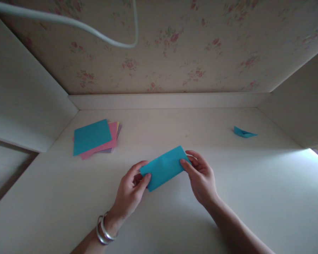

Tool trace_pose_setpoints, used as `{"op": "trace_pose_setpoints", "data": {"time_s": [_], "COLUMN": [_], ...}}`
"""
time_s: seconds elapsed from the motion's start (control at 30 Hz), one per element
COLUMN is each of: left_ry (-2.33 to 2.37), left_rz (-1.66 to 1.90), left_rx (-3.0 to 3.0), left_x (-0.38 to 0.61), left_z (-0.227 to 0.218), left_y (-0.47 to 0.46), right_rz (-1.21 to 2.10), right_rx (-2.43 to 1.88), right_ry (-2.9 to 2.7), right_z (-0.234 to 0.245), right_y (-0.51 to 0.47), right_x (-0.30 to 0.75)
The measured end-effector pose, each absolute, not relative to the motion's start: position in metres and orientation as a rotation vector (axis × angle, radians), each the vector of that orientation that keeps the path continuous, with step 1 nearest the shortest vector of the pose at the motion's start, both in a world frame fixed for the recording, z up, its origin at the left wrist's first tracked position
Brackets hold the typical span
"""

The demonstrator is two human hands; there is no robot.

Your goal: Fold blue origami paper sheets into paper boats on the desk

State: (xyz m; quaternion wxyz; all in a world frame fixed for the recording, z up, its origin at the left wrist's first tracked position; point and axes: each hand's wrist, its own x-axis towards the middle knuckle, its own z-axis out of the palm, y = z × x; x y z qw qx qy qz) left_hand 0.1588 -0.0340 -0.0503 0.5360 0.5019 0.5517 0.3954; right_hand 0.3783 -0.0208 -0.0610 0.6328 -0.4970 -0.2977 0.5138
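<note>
A folded blue sheet of paper (164, 167) is held just above the white desk (159, 211), tilted with its right end farther away. My left hand (131, 192) pinches its near-left corner between thumb and fingers. My right hand (201, 176) pinches its right end the same way. Silver bangles sit on my left wrist.
A stack of coloured paper squares (95, 138), blue on top with pink and yellow under it, lies at the back left. A small folded blue paper boat (243, 132) rests at the back right. White side panels and a flowered wall enclose the desk. A white cable (69, 21) hangs above.
</note>
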Motion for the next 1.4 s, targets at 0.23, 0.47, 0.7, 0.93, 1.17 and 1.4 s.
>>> {"op": "trace_pose_setpoints", "data": {"time_s": [0.23,0.47,0.7,0.93,1.17,1.4], "left_ry": [1.389,1.356,1.294,1.271,1.265,1.351], "left_rz": [0.863,0.809,0.834,0.841,0.832,0.877], "left_rx": [1.404,1.59,1.732,1.801,1.79,1.692], "left_x": [0.158,0.157,0.163,0.165,0.163,0.165], "left_z": [-0.045,-0.047,-0.05,-0.057,-0.056,-0.056], "left_y": [-0.033,-0.031,-0.035,-0.037,-0.038,-0.036], "right_rz": [1.172,1.173,1.153,1.169,1.183,1.585], "right_rx": [-1.185,-1.212,-1.255,-1.257,-1.276,-1.097], "right_ry": [-0.754,-0.794,-0.775,-0.748,-0.668,-0.625], "right_z": [-0.063,-0.067,-0.068,-0.068,-0.064,-0.054], "right_y": [-0.021,-0.024,-0.023,-0.023,-0.021,-0.029], "right_x": [0.37,0.371,0.371,0.371,0.372,0.357]}}
